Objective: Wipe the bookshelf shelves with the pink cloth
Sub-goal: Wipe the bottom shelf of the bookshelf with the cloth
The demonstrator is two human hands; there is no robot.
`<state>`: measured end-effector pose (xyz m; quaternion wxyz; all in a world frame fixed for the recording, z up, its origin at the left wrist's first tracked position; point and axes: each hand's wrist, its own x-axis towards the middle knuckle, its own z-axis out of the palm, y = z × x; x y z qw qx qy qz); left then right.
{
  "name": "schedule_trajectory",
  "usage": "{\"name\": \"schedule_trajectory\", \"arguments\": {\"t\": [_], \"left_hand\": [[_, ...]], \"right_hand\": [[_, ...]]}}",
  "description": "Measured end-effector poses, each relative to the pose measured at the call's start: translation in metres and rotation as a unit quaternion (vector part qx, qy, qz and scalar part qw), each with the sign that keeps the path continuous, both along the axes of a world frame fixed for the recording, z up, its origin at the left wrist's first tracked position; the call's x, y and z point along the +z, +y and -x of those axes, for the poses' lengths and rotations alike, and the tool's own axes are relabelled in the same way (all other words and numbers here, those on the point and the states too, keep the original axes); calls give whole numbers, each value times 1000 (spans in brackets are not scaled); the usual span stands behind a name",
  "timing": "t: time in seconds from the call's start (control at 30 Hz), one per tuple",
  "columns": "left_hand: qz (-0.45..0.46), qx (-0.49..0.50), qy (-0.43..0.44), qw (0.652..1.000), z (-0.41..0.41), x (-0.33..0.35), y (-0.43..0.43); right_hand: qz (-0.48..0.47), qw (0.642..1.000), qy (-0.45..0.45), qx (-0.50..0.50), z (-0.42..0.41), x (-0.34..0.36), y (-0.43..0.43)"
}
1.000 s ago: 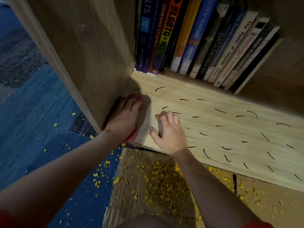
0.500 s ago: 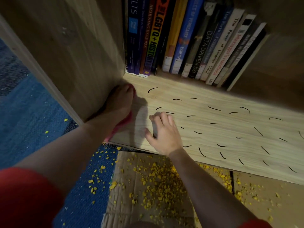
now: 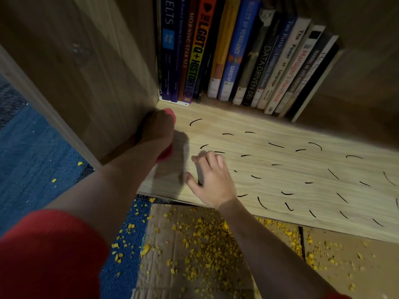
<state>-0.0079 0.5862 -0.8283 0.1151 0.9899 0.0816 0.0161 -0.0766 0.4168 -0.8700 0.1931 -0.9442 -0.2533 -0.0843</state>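
Left fingers [image 3: 165,120] flat on pink cloth [image 3: 166,153] at side panel [image 3: 97,87], right fingers [image 3: 208,161] together on shelf [image 3: 291,175]

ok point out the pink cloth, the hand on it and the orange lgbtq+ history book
pink cloth [image 3: 165,155], head view, the bunched end showing beside the wrist
left hand [image 3: 156,130], head view, back of the hand
orange book [image 3: 199,50], head view, middle of its spine
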Motion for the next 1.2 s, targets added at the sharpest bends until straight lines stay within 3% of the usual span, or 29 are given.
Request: {"name": "schedule_trajectory", "arguments": {"t": [0.07, 0.13, 0.2, 0.33, 0.4, 0.53, 0.6, 0.77, 0.8, 0.9, 0.97, 1.1, 1.2], "left_hand": [[-8, -31, 45, 998, 23, -3, -1], [-114, -84, 68, 988, 54, -10, -4], [-169, -70, 76, 980, 57, -16, 0], [-86, 38, 44, 995, 10, -7, -3], [-36, 40, 23, 998, 3, -10, -6], [68, -79, -11, 995, 35, -20, 1], [77, -112, -36, 990, 37, -19, 7], [140, 39, -43, 989, -11, -27, -7], [148, 28, -34, 988, -16, -27, -11], [135, -147, -5, 980, -11, -22, -9], [65, -193, -6, 979, -5, -20, 4], [78, -39, -16, 996, -19, -29, 5], [101, -76, 6, 992, -12, -26, -11]], "right_hand": [[-3, 1000, -1, -2, 1, 0, 0], [-4, 1000, -4, -5, 2, 0, 1], [-4, 1000, -8, -6, 2, 0, 1], [0, 1000, -4, 0, 0, -1, 0], [-4, 1000, -9, -1, 0, -1, 1], [-4, 1000, -18, -4, 1, -1, 1], [-6, 1000, -22, -5, 1, -1, 1], [-3, 1000, -31, -4, 0, -1, 1], [-2, 1000, -31, -3, 0, -2, 1], [-5, 1000, -30, -5, 1, -2, 1], [-4, 999, -31, -8, 1, -2, 1], [1, 1000, -29, -6, 1, -1, 1], [0, 999, -31, -8, 1, 0, 2]]}}
